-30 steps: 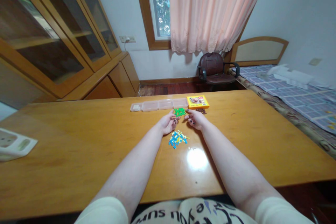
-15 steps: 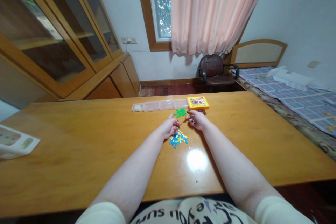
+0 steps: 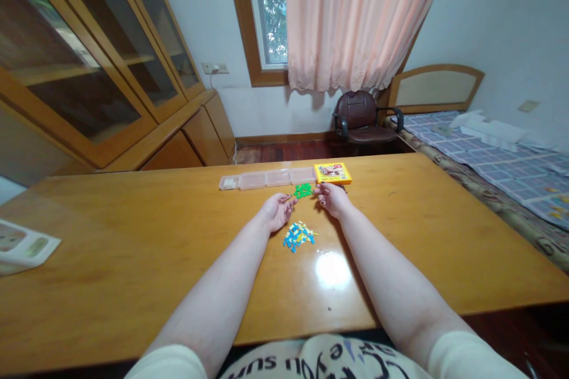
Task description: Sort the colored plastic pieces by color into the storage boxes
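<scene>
My left hand (image 3: 278, 212) is half turned up on the left of a small heap of green building bricks (image 3: 303, 190). Its fingers are apart, loosely curved, and I see nothing held in them. On the heap's right side is my right hand (image 3: 330, 199), fingers bent but apart, the tips close to the green pieces. Part of a brown pile (image 3: 344, 189) shows behind this hand, which hides the rest. Nearer to me lies a mixed heap of blue, yellow and white bricks (image 3: 299, 237), with neither hand on it.
A row of clear plastic trays (image 3: 252, 181) runs along the table's far side, the leftmost holding whitish pieces. A yellow box (image 3: 332, 173) adjoins the row's right end. At the left edge stands a white object (image 3: 44, 249). Beyond the wooden table (image 3: 155, 237) is a chair (image 3: 360, 118).
My left hand has moved left and away from the mixed heap toward the green one's side. The right hand stays by the green heap, its fingers slightly shifted. The view has tilted a little.
</scene>
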`<state>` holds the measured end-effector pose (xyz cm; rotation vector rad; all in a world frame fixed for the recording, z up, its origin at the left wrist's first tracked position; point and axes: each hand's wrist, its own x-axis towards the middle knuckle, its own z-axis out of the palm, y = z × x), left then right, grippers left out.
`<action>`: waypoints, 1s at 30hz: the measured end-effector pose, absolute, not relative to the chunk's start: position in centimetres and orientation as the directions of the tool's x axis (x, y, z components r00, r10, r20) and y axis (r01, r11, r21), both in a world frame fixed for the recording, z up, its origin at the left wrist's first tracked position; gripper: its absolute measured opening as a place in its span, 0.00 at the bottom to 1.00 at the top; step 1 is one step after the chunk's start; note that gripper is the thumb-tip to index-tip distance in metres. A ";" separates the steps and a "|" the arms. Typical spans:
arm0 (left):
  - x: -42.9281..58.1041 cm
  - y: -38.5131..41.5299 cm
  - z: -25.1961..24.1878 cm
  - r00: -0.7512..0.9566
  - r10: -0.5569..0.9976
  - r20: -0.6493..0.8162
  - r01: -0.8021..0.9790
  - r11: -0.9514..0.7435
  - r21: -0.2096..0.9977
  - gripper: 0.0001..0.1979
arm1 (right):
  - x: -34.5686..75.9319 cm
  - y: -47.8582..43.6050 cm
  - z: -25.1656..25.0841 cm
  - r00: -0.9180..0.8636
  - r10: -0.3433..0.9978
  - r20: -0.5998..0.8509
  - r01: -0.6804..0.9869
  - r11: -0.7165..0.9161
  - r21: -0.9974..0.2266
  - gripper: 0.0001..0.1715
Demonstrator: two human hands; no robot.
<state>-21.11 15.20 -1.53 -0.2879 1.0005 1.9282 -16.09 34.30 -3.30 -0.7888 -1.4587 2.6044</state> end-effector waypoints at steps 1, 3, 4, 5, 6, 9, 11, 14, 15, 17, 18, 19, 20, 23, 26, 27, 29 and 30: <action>-21.2 15.3 -1.6 -0.541 0.636 -0.550 -0.819 -0.249 0.517 0.05 | -16.1 34.2 -3.3 -0.868 0.292 -0.402 0.188 -0.556 -0.810 0.03; -21.1 15.5 -1.7 -0.519 0.668 -0.534 -0.832 -0.251 0.494 0.06 | -16.2 34.0 -3.2 -0.867 0.298 -0.399 0.179 -0.561 -0.808 0.03; -21.1 15.6 -1.8 -0.506 0.684 -0.526 -0.839 -0.248 0.485 0.07 | -16.2 34.0 -3.2 -0.866 0.299 -0.400 0.178 -0.563 -0.807 0.04; -21.0 15.7 -1.9 -0.492 0.699 -0.518 -0.845 -0.240 0.478 0.07 | -16.2 33.9 -3.1 -0.865 0.300 -0.401 0.178 -0.564 -0.806 0.04; -20.9 15.8 -2.0 -0.481 0.711 -0.512 -0.849 -0.232 0.476 0.08 | -16.1 33.9 -3.1 -0.864 0.302 -0.403 0.178 -0.565 -0.805 0.05; -20.7 15.7 -2.0 -0.467 0.726 -0.504 -0.855 -0.225 0.468 0.10 | -16.1 33.9 -3.0 -0.860 0.314 -0.403 0.171 -0.567 -0.805 0.06; -20.6 15.5 -2.0 -0.477 0.717 -0.509 -0.855 -0.246 0.456 0.10 | -16.1 33.9 -3.0 -0.858 0.324 -0.398 0.161 -0.567 -0.808 0.06; -20.6 15.2 -1.8 -0.487 0.694 -0.531 -0.854 -0.251 0.456 0.09 | -16.2 34.0 -3.0 -0.861 0.327 -0.391 0.158 -0.558 -0.815 0.05; -20.6 15.2 -1.8 -0.487 0.688 -0.538 -0.853 -0.242 0.462 0.09 | -16.2 34.0 -3.1 -0.862 0.324 -0.389 0.161 -0.553 -0.817 0.05; -20.6 15.2 -1.7 -0.486 0.677 -0.552 -0.850 -0.220 0.479 0.09 | -16.2 34.0 -3.1 -0.866 0.313 -0.390 0.175 -0.541 -0.823 0.04; -20.6 15.2 -1.7 -0.490 0.669 -0.560 -0.846 -0.209 0.491 0.09 | -16.1 33.9 -3.1 -0.868 0.306 -0.392 0.184 -0.534 -0.825 0.04; -20.7 15.3 -1.7 -0.497 0.657 -0.567 -0.840 -0.201 0.504 0.08 | -16.1 33.9 -3.1 -0.868 0.300 -0.395 0.194 -0.526 -0.828 0.04; -20.7 15.3 -1.7 -0.506 0.645 -0.573 -0.834 -0.196 0.516 0.07 | -16.1 33.8 -3.1 -0.868 0.295 -0.399 0.206 -0.518 -0.830 0.04; -20.9 15.1 -1.6 -0.521 0.623 -0.584 -0.825 -0.191 0.532 0.08 | -16.0 33.7 -3.1 -0.863 0.292 -0.412 0.236 -0.489 -0.840 0.03; -21.3 14.9 -1.7 -0.482 0.658 -0.578 -0.843 -0.168 0.512 0.12 | -16.0 33.6 -3.1 -0.856 0.302 -0.419 0.256 -0.457 -0.852 0.03; -21.4 14.8 -1.8 -0.465 0.677 -0.570 -0.849 -0.161 0.503 0.13 | -16.0 33.5 -3.1 -0.855 0.306 -0.420 0.261 -0.446 -0.856 0.03; -21.5 14.8 -2.0 -0.446 0.709 -0.546 -0.856 -0.158 0.493 0.13 | -16.0 33.2 -3.1 -0.852 0.312 -0.420 0.270 -0.424 -0.864 0.03; -21.5 14.8 -2.1 -0.445 0.716 -0.538 -0.854 -0.160 0.494 0.13 | -15.9 33.1 -3.0 -0.852 0.315 -0.419 0.274 -0.415 -0.868 0.03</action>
